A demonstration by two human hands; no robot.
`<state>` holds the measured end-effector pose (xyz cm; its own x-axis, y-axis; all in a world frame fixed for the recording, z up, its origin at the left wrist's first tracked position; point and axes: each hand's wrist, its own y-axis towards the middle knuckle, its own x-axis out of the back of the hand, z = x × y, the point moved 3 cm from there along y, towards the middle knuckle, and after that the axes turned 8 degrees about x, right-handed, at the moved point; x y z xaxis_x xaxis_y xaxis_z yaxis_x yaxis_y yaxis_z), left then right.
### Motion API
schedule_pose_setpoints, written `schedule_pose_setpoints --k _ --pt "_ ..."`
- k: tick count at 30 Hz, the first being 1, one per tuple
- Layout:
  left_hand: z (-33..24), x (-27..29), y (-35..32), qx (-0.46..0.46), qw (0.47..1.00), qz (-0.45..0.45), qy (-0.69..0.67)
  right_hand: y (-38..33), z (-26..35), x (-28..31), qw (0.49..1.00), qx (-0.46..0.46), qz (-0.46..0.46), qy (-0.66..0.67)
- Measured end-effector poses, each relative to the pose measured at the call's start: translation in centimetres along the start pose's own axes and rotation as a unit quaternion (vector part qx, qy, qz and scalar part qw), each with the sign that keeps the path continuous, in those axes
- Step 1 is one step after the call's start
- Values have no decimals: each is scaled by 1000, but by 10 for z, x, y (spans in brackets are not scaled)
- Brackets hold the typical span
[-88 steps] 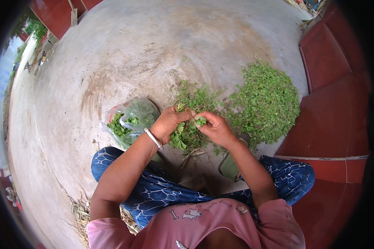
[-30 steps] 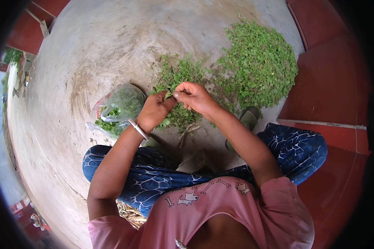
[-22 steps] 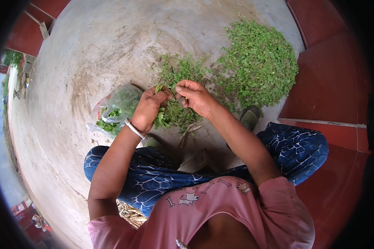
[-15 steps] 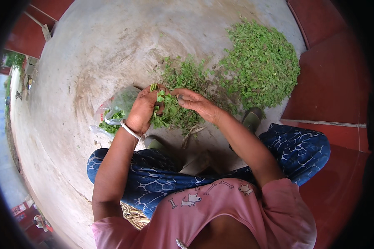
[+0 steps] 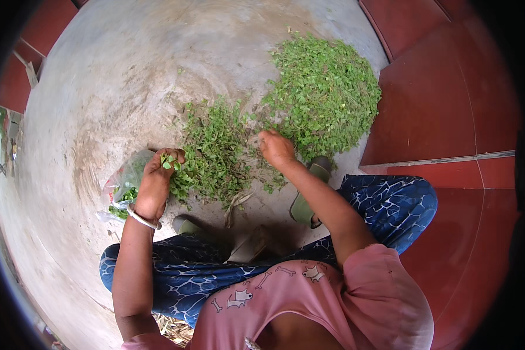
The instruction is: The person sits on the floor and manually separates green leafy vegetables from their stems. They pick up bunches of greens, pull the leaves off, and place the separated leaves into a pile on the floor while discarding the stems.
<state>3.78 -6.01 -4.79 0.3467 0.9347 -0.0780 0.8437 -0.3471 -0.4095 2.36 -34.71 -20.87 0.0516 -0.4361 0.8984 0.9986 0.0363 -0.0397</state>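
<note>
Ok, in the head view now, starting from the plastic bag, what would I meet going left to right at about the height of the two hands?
Plastic bag, left hand holding a sprig of greens, smaller heap of greens, right hand, larger heap of greens, red panel.

A pink shirt tops blue white-veined trousers and green shoes.

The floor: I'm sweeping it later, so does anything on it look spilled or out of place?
A pale strip, perhaps dry leaf, lies at the near edge of the small heap, odd against the green. Dark bits, possibly soil, are strewn between the small heap and the large heap.
</note>
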Motion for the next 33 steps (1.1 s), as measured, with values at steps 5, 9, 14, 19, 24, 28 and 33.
schedule_pose_setpoints --k 5,9,14,19,24,28,33 --pt "-4 -5 -3 57 990 9 -133 5 -53 20 991 -66 11 -115" --pt "4 4 1 34 996 -19 -85 16 -77 0 984 -37 71 -159" --pt "6 3 1 51 993 -75 -81 29 -87 14 991 -37 105 81" --pt "-1 1 1 66 995 -77 -27 46 -47 77 925 -161 97 331" --pt "-3 -10 -1 81 995 -54 -10 48 14 126 817 -104 88 560" --pt "11 -15 4 101 994 -24 24 43 64 141 742 -66 79 662" --pt "19 -22 1 117 989 -15 -95 40 110 131 685 -21 65 725"
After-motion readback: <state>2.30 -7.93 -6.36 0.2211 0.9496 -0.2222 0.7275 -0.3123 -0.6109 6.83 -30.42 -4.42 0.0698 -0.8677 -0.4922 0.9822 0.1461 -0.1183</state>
